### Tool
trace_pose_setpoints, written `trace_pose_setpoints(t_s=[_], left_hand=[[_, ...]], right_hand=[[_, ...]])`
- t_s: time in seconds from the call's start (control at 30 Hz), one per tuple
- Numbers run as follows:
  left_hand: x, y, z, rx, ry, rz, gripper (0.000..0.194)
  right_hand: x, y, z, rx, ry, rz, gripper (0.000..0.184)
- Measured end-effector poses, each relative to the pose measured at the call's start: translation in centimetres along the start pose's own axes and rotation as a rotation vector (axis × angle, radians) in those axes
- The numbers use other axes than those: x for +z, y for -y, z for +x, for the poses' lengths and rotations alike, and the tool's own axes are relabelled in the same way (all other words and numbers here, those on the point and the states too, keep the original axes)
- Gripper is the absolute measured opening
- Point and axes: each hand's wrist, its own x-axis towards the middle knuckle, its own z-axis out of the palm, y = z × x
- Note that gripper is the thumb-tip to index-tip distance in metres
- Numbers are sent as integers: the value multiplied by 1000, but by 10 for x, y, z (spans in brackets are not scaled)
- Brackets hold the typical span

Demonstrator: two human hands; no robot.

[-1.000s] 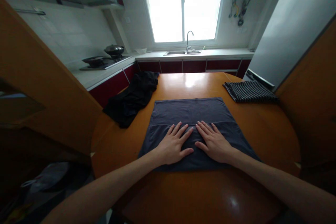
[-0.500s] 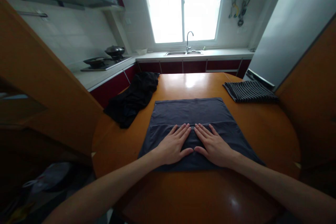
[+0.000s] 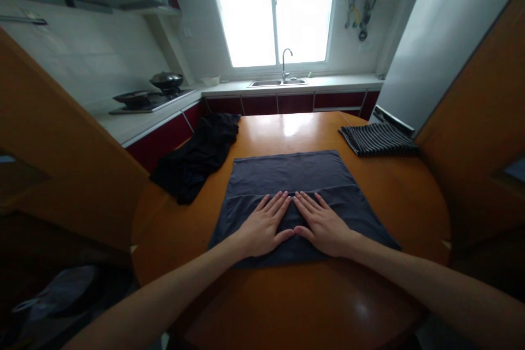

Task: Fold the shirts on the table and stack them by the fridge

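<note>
A dark blue-grey piece of fabric (image 3: pixel 287 170), perhaps a garment, lies flat on the wooden table, its near part folded over toward the middle. My left hand (image 3: pixel 266 224) rests palm down on the folded layer, fingers stretched out toward the fold's edge. Beside it, my right hand (image 3: pixel 322 224) lies flat on the same layer. The thumbs and index fingertips of both hands nearly meet. Neither hand grips anything.
The round wooden table (image 3: pixel 287 306) fills the foreground. A crumpled black garment (image 3: pixel 200 156) lies at its left edge. A folded striped cloth (image 3: pixel 379 139) is at the far right. Behind are a sink (image 3: pixel 283 82), a stove with pans (image 3: pixel 151 99) and a refrigerator (image 3: pixel 430 38).
The camera view has turned slightly to the right. My hands have come a little closer together, still flat on the fabric, which keeps its shape.
</note>
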Motion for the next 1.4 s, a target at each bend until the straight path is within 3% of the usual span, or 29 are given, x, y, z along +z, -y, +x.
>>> trace_pose_setpoints(t_s=[0.13, 0.4, 0.5, 0.7, 0.83, 0.93, 1.07, 1.17, 1.4], left_hand=[[1, 1, -1, -3, 3, -7, 81], [-1, 1, -2, -73, 2, -50, 78], [-1, 16, -20, -193, 5, -61, 76], [-10, 70, -82, -405, 53, -104, 68], [-32, 82, -108, -396, -40, -257, 60], [-49, 63, -114, -349, -150, -282, 55], [-48, 23, -121, -148, 8, -207, 60], [-38, 10, -132, -97, 71, -129, 68], [-34, 36, -161, -80, 41, -86, 59]], right_hand=[[2, -19, -4, 173, -12, -44, 74], [-9, -95, -45, 399, -7, -121, 74], [-12, -114, -59, 436, -10, -127, 72], [-10, -137, -69, 393, -30, -94, 68], [-17, -133, -73, 384, -166, -113, 64], [-26, -109, -79, 222, -232, -102, 61], [-28, -75, -95, 9, -86, -58, 61], [-24, -69, -110, -7, -30, -64, 65], [-37, -90, -139, 19, 21, -24, 71]])
